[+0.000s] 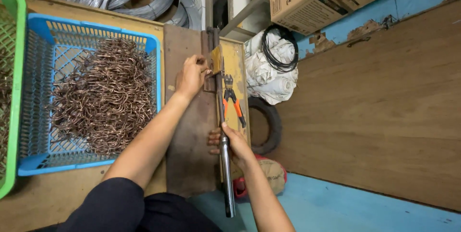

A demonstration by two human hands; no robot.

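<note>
Steel, smooth and round: a long lever bar (pixel 225 165) lies along a worn brown board (pixel 189 155). My right hand (pixel 230 142) is curled tightly round the bar. My left hand (pixel 192 74) pinches a thin copper-coloured wire piece (pixel 208 71) at the bar's hinged end. I judge the pinching fingers sit close enough to be nipped if the bar swings. Left of the board, a blue mesh basket (pixel 45 35) holds a tangled heap of copper hooks (pixel 103 100). Orange-handled pliers (pixel 232 100) lie just right of the bar.
</note>
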